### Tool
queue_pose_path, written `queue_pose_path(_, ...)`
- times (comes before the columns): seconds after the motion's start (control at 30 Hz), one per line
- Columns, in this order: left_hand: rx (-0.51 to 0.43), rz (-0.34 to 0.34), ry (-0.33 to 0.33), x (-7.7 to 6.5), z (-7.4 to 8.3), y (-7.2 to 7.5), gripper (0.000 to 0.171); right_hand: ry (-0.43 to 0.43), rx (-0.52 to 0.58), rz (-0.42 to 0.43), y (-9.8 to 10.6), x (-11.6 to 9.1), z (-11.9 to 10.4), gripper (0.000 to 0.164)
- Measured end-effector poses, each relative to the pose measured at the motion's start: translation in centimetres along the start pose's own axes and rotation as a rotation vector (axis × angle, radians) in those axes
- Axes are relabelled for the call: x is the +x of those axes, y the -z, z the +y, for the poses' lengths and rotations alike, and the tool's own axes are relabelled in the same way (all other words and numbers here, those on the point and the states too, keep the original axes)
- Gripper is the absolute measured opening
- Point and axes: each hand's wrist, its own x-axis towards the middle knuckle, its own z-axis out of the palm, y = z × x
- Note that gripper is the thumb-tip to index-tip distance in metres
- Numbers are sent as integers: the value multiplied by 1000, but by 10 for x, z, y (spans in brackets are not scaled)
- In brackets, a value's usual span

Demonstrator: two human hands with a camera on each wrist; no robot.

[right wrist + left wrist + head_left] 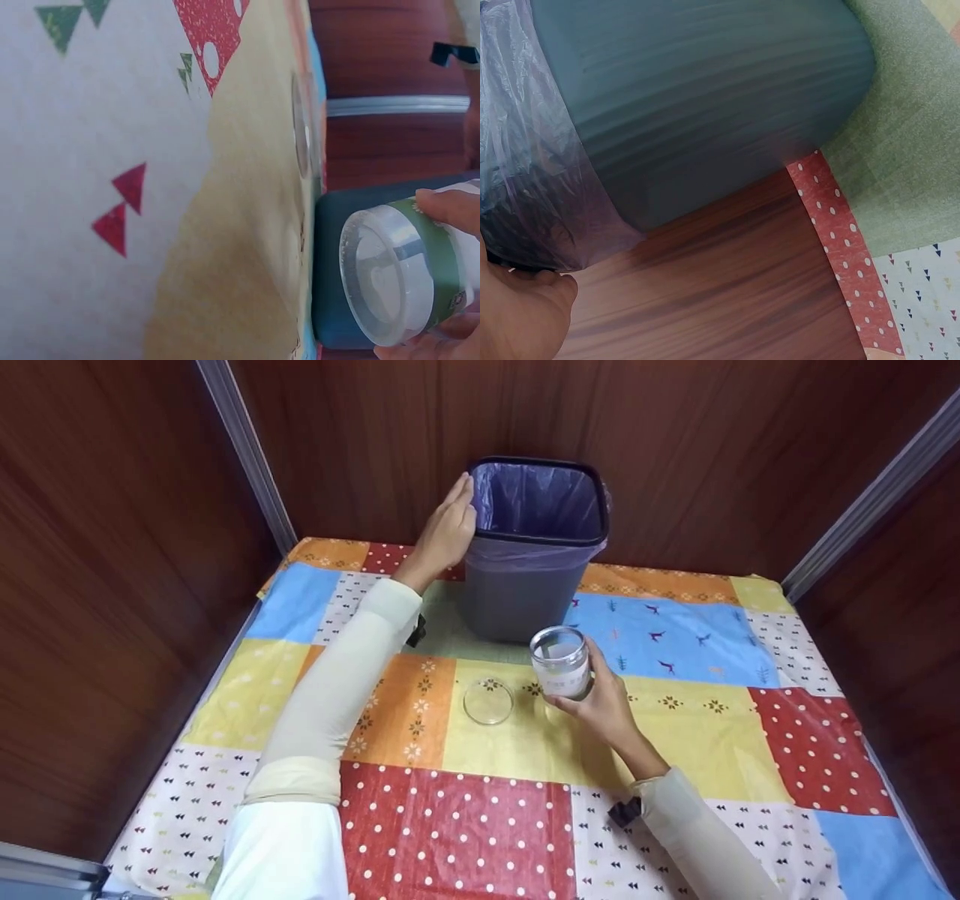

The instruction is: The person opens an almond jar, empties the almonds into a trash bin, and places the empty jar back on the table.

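My left hand (448, 529) is at the left side of a grey trash bin (521, 592), its fingers straight along the dark rim (536, 540). In the left wrist view, the left hand (525, 311) touches the bin's edge where the liner folds over. My right hand (604, 697) grips a clear jar (564, 679) with a white label, its top uncovered, held above the table in front of the bin. The right wrist view shows the jar's base (379, 277) and a green band on its label. A clear round lid (488, 703) lies left of the jar.
A translucent purple liner (540, 499) lines the bin and hangs over its rim. The patchwork tablecloth (457, 832) covers the table. Dark wooden panels (360, 427) with metal strips enclose the back and sides, close behind the bin.
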Motion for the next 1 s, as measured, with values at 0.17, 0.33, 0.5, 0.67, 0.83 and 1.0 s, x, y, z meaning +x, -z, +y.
queue_pose_path(0.17, -8, 7, 0, 4, 3, 4, 52, -7, 3, -31, -2, 2, 0, 120)
queue_pose_path(0.33, -4, 11, -4, 2, 1, 3, 52, -29, -3, -60, -8, -3, 2, 120)
queue_pose_path(0.5, 3, 5, -4, -1, 0, 1, 52, -57, -23, -93, -14, -9, 5, 120)
queue_pose_path(0.67, 0, 6, -11, -2, -1, -2, 52, -53, -26, -94, -18, -12, 7, 119)
queue_pose_path(0.83, 6, 13, -5, 0, -2, -1, 52, -32, -15, -82, -18, -12, 7, 116)
queue_pose_path(1.0, 0, 7, 0, 0, -2, -1, 52, -77, 11, -94, -18, -18, 7, 116)
